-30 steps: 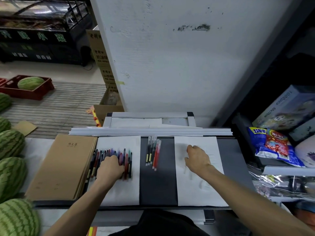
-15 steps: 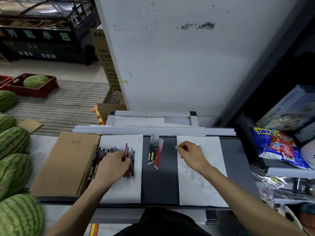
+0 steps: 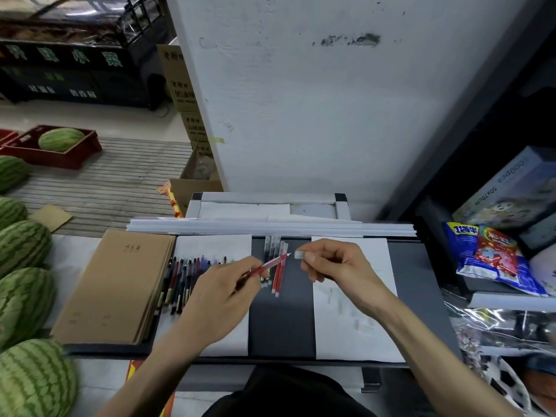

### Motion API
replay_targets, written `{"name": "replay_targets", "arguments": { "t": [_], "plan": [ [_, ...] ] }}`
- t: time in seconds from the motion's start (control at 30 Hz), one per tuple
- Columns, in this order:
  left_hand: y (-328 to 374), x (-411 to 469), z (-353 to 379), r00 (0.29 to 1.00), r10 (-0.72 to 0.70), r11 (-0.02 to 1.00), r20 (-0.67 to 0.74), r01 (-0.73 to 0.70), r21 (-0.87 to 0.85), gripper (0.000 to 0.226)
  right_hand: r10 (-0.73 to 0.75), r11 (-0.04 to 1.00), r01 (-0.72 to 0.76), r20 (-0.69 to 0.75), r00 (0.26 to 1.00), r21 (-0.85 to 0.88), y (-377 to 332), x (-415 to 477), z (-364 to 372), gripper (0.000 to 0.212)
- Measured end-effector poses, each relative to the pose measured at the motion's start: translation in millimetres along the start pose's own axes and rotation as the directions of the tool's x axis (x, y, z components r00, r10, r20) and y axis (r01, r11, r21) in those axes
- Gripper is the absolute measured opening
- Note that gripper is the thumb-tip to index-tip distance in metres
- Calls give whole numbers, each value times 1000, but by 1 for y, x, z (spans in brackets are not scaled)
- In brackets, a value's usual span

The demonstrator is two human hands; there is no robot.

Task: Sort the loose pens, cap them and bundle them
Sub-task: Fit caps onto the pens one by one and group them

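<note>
Capping step is underway. The left hand [image 3: 222, 293] is gripping a red pen [image 3: 267, 265], tip pointing toward 2 o'clock. The right hand [image 3: 337, 266] is pinching the clear cap [image 3: 300, 254] at 3 o'clock of the tip, just apart. The next move is calling for aligning the cap with the tip, then pressing it on.

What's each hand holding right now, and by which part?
Left hand grips a red pen by its rear barrel. Right hand pinches a clear cap by one end.

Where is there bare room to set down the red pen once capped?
Free: the dark strip between the white sheets, on the near side of the sorted pens; also the mat's right margin beyond the right sheet. Crowded: the left sheet, lined with loose pens.
</note>
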State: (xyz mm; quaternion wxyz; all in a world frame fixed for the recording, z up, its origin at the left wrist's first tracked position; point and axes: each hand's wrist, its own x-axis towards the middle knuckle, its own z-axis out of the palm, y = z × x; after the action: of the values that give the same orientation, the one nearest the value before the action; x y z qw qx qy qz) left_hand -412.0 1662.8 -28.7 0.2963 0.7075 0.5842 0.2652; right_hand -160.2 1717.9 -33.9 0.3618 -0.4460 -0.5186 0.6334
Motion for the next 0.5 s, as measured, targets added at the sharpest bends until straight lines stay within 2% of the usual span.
{"name": "replay_targets", "arguments": {
  "t": [0.1,0.2,0.37,0.5],
  "plan": [
    [3,2,0,1000,-3,1000,26,3,-2,28,57,994,-51,-52,997,97,1,0,-1,23],
    [6,2,3,999,5,1000,49,-6,16,23,121,989,-113,-86,989,92,4,1,1,21],
    [5,1,7,999,-16,1000,50,16,-1,20,240,960,-235,-17,970,153,4,-2,10,17],
    [1,1,11,999,-5,1000,37,5,15,23,221,920,-198,-30,975,339,6,-4,17,19]
  ]
}}
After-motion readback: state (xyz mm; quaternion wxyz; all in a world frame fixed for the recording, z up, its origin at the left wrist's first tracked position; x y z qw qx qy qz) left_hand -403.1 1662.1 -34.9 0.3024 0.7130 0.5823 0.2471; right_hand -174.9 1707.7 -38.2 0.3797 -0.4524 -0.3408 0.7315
